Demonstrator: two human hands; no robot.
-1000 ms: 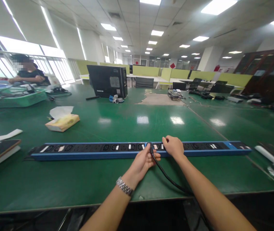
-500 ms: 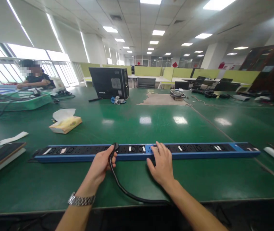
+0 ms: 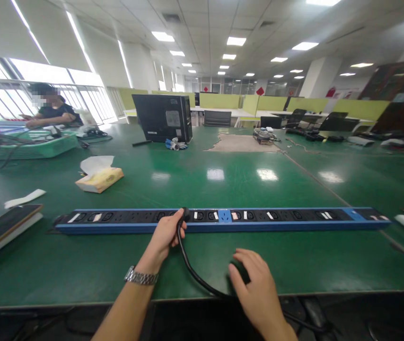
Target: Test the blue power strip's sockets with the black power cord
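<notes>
Two hands have parted: the left hand (image 3: 164,234) now pinches the black rubber cable's plug (image 3: 184,215), apparently at a socket farther left on the long blue-and-black power strip (image 3: 294,220), while the right hand (image 3: 255,284) has withdrawn, fingers spread above the glossy green table (image 3: 81,270).

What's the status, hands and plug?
Left hand gripping plug at power strip. Right hand open over black cable. Nothing blocking sockets.
</notes>
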